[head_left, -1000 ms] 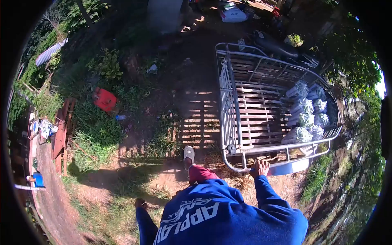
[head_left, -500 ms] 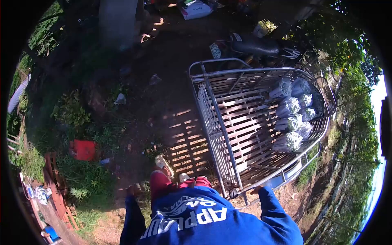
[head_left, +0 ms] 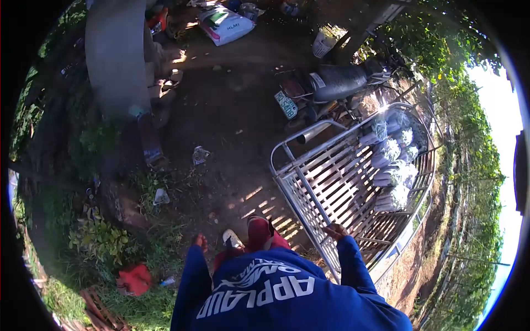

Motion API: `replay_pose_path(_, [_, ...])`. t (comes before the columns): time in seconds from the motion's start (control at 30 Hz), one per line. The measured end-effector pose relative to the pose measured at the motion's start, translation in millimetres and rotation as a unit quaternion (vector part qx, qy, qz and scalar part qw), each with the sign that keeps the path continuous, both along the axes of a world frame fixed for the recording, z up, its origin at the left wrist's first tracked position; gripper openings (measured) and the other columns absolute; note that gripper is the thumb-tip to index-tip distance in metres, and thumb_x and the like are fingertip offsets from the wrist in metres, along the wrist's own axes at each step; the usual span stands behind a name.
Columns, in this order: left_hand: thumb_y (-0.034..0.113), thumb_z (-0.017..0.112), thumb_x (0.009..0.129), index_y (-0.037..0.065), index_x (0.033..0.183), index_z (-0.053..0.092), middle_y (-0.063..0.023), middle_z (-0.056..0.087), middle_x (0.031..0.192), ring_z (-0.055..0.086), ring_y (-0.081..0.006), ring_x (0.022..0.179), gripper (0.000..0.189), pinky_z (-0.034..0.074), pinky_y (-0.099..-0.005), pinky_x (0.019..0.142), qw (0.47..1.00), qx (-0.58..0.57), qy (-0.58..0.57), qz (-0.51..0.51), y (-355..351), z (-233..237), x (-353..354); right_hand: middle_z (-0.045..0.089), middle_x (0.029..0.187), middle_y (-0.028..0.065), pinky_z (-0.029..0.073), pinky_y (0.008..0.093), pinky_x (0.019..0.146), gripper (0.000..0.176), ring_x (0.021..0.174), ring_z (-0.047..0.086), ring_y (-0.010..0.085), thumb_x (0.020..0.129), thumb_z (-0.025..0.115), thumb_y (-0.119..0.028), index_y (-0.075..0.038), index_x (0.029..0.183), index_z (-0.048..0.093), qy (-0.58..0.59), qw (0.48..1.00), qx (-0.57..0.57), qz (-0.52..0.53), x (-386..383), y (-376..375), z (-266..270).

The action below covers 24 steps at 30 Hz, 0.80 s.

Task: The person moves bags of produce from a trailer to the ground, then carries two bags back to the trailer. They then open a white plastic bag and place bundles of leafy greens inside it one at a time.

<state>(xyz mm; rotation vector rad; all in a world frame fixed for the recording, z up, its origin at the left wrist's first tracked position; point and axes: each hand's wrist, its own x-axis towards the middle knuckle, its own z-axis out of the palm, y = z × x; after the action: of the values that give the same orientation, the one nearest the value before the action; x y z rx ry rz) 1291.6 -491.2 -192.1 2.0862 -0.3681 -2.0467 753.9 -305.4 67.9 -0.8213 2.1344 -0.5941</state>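
Observation:
My right hand (head_left: 335, 230) is over the near side of a metal-framed cart (head_left: 309, 190), its fingers stretched out just above the slatted bed. Nothing shows in it. My left hand (head_left: 200, 241) hangs low beside my leg, fingers loosely bent and apart, with no object in it. The cart has silver tube rails and a floor of narrow slats. Several bundles in clear plastic bags (head_left: 391, 151), pale with green-white tops, lie at its far right end. My feet are on the ground left of the cart, one shoe (head_left: 232, 239) showing.
A parked motorcycle (head_left: 339, 83) with a green-and-white plate stands beyond the cart. A white printed sack (head_left: 227, 25) lies at the top, near a grey post (head_left: 117, 55). Left, a red object (head_left: 134, 279) sits in the grass. Leafy rows (head_left: 475, 182) line the right.
My view has shifted forward, showing more of the motorcycle and sack. My right hand has moved from the cart's lower outer rail up over its side. My left hand has come forward.

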Motion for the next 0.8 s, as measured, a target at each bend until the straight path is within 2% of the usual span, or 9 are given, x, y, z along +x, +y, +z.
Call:
replay_pose_path(0.03, [0.047, 0.047, 0.079, 0.022, 0.077, 0.053, 0.0041, 0.054, 0.061, 0.049, -0.0141, 0.047, 0.026, 0.041, -0.0353, 0.043, 0.999, -0.028, 0.019, -0.026, -24, -2, -5, 0.057, 0.072, 0.0032, 0.041, 0.029, 0.062, 0.025, 0.071, 0.052, 0.0127, 0.08, 0.061, -0.027, -0.002, 0.088, 0.061, -0.126, 0.987, -0.047, 0.091, -14, -18, -34])
replay_pose_path(0.07, [0.046, 0.047, 0.08, 0.021, 0.076, 0.052, 0.0033, 0.053, 0.059, 0.048, -0.0139, 0.046, 0.026, 0.04, -0.0346, 0.042, 0.996, -0.056, 0.038, -0.051, -48, -4, -7, 0.056, 0.078, 0.0015, 0.04, 0.028, 0.056, 0.033, 0.067, 0.051, 0.0109, 0.083, 0.056, -0.034, -0.003, 0.095, 0.057, -0.09, 0.981, -0.071, 0.154, 2, -55, -16])
replay_pose_path(0.17, [0.045, 0.051, 0.078, 0.019, 0.067, 0.048, 0.0018, 0.047, 0.053, 0.043, -0.0144, 0.038, 0.028, 0.035, -0.0318, 0.035, 0.997, 0.007, 0.059, -0.053, -123, -5, -5, 0.055, 0.077, 0.0051, 0.041, 0.0304, 0.061, 0.033, 0.071, 0.051, 0.0142, 0.084, 0.053, -0.033, -0.002, 0.091, 0.058, -0.158, 0.97, -0.129, 0.13, 45, -152, 1])
replay_pose_path(0.27, [0.044, 0.051, 0.077, 0.019, 0.062, 0.045, 0.002, 0.04, 0.048, 0.038, -0.0148, 0.036, 0.03, 0.033, -0.0318, 0.034, 0.96, 0.089, 0.266, -0.013, -179, -52, 35, 0.055, 0.073, 0.008, 0.042, 0.0321, 0.063, 0.029, 0.07, 0.054, 0.0179, 0.083, 0.053, -0.029, -0.001, 0.089, 0.059, -0.175, 0.963, -0.177, 0.104, 72, -258, -13])
replay_pose_path(0.37, [0.045, 0.05, 0.077, 0.018, 0.06, 0.042, 0.0012, 0.036, 0.047, 0.035, -0.0167, 0.035, 0.032, 0.032, -0.0332, 0.034, 0.955, 0.154, 0.248, 0.057, -226, -19, 75, 0.058, 0.074, 0.0093, 0.044, 0.0326, 0.06, 0.029, 0.068, 0.057, 0.0203, 0.08, 0.055, -0.031, -0.004, 0.088, 0.06, -0.181, 0.95, -0.176, 0.186, 81, -374, -59])
replay_pose_path(0.43, [0.045, 0.05, 0.077, 0.018, 0.06, 0.043, 0.0009, 0.036, 0.048, 0.035, -0.0172, 0.035, 0.032, 0.032, -0.0335, 0.034, 0.977, 0.114, 0.16, 0.08, -266, 16, 70, 0.061, 0.08, 0.0107, 0.046, 0.0334, 0.061, 0.029, 0.071, 0.06, 0.0231, 0.076, 0.057, -0.033, -0.007, 0.087, 0.061, -0.076, 0.959, -0.099, 0.255, 87, -449, -116])
replay_pose_path(0.53, [0.045, 0.049, 0.077, 0.018, 0.06, 0.043, 0.0004, 0.037, 0.049, 0.036, -0.0179, 0.035, 0.032, 0.033, -0.0339, 0.034, 0.993, 0.059, 0.042, 0.094, -335, 60, 59, 0.062, 0.079, 0.0142, 0.047, 0.0353, 0.062, 0.031, 0.073, 0.061, 0.0223, 0.077, 0.058, -0.031, -0.005, 0.091, 0.06, -0.094, 0.932, -0.16, 0.312, 100, -572, -87])
replay_pose_path(0.73, [0.045, 0.049, 0.077, 0.017, 0.06, 0.043, -0.0003, 0.038, 0.05, 0.037, -0.0192, 0.036, 0.032, 0.034, -0.0346, 0.035, 0.991, 0.011, 0.044, 0.122, -482, 105, -15, 0.062, 0.079, 0.0132, 0.047, 0.0339, 0.062, 0.028, 0.07, 0.061, 0.0224, 0.077, 0.059, -0.029, -0.004, 0.09, 0.059, -0.115, 0.902, -0.24, 0.339, 88, -748, -10])
replay_pose_path(0.8, [0.041, 0.048, 0.079, 0.016, 0.061, 0.042, -0.0002, 0.038, 0.051, 0.037, -0.0173, 0.037, 0.031, 0.033, -0.0323, 0.034, 0.991, -0.042, -0.103, 0.069, -537, 107, -57, 0.062, 0.079, 0.0129, 0.047, 0.0331, 0.062, 0.027, 0.071, 0.061, 0.0215, 0.077, 0.059, -0.028, -0.004, 0.09, 0.059, -0.133, 0.906, -0.218, 0.339, 72, -791, -5])
